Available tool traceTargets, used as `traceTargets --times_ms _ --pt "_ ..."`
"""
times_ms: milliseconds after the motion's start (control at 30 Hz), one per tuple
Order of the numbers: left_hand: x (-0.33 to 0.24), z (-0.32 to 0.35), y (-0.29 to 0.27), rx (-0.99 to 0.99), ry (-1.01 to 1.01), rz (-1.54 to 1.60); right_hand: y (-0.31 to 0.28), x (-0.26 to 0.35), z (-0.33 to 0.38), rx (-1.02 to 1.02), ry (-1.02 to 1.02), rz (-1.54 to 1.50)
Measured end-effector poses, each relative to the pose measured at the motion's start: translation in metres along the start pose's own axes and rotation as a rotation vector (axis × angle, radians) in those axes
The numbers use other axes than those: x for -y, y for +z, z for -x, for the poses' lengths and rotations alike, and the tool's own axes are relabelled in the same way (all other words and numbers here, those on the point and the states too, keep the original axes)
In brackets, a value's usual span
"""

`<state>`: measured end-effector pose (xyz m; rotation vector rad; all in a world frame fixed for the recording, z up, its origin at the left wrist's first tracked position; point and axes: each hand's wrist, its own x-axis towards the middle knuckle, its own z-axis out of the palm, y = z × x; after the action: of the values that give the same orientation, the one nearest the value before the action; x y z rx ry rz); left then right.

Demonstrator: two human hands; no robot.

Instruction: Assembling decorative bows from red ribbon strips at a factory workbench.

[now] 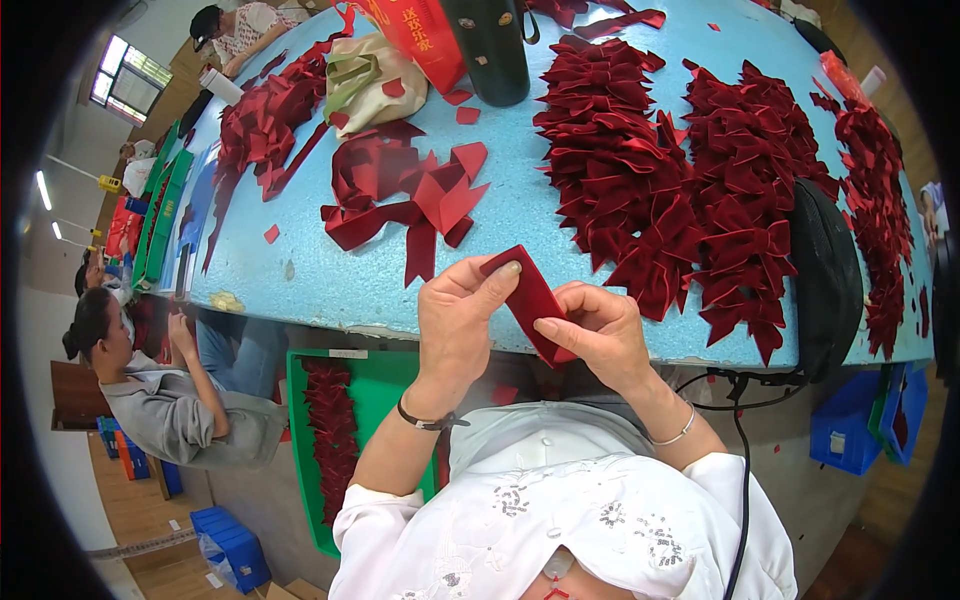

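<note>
Between my two hands is a dark red velvet ribbon [533, 298], folded flat into a strip and held over the table's near edge. My left hand [462, 315] pinches its upper end, thumb on top. The lower end sits in my right hand [598, 330], with thumb and fingers closed on it. Just beyond my hands lies a loose heap of cut red ribbon pieces [385, 185]. Rows of finished-looking dark red velvet bows [620, 160] are piled to the right, with another row of bows [740, 180] beside them.
The light blue table [300, 275] also bears a dark bottle [490, 50], a red bag [415, 35], a cream cloth bag [375, 85] and a black bag [825, 280]. A green crate [390, 395] with bows stands below left. A co-worker [190, 400] sits at left; another person [240, 30] works across the table.
</note>
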<state>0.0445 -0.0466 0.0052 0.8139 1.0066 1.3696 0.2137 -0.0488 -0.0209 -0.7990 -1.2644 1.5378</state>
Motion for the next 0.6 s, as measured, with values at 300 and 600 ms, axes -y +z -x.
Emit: traceTargets --times_ms 300,600 --pt "-0.011 0.006 -0.002 0.118 -0.036 0.106 -0.01 -0.014 0.0 0.095 -0.19 -0.095" --pt "-0.023 0.018 -0.01 0.22 -0.191 0.192 0.013 0.01 -0.002 0.073 0.088 -0.377"
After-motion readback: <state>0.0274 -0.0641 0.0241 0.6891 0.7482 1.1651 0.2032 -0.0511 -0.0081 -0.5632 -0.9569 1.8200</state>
